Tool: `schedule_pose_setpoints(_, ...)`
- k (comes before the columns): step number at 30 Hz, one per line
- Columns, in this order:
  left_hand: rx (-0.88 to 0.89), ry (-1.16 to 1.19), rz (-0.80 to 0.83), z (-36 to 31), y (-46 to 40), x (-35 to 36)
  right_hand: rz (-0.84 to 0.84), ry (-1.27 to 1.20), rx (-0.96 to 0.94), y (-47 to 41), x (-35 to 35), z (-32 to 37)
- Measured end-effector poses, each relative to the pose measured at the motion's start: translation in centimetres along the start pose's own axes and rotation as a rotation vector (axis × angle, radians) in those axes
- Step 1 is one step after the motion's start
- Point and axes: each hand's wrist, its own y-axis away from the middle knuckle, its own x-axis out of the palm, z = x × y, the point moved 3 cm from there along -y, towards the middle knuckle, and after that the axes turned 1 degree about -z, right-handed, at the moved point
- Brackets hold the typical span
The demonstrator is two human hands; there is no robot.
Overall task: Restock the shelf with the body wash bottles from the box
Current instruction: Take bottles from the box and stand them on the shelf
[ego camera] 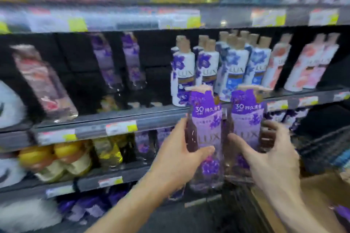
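Each hand's grip holds one purple body wash bottle, left hand (176,154) and right hand (272,159), so next they likely go up onto the shelf (106,119) above.

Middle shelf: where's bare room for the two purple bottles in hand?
Free: the dark gap between the clear purple bottles and the white purple-flower bottles. Crowded: from those white bottles rightward to the pink ones.
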Motion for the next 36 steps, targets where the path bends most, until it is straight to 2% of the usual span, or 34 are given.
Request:
schedule_pose_setpoints(6,-0.013,0.007,-0.221,1.1,3.0,-14.9,0.157,-0.176,-0.021,3.4,11.1,7.3)
schedule_pose_setpoints(12,-0.088,-0.007,-0.395,3.1,4.4,-22.8,0.326,-0.397,-0.172,3.5,20.5,12.9)
schedule_pose_setpoints(15,-0.112,0.008,-0.413,3.2,4.0,-24.4,0.359,-0.51,-0.265,1.1,23.8,14.9)
schedule_pose_setpoints(22,-0.174,-0.012,-0.347,3.0,1.1,-25.9,0.409,-0.487,-0.281,-4.7,29.0,14.9)
schedule_pose_setpoints(27,-0.156,-0.048,-0.372,3.4,-1.0,-26.0,0.405,-0.426,-0.197,-7.3,31.7,13.0)
schedule_pose_setpoints(36,-0.172,-0.016,-0.333,4.5,-2.3,-25.1,0.284,-0.371,-0.121,-10.0,34.8,11.6)
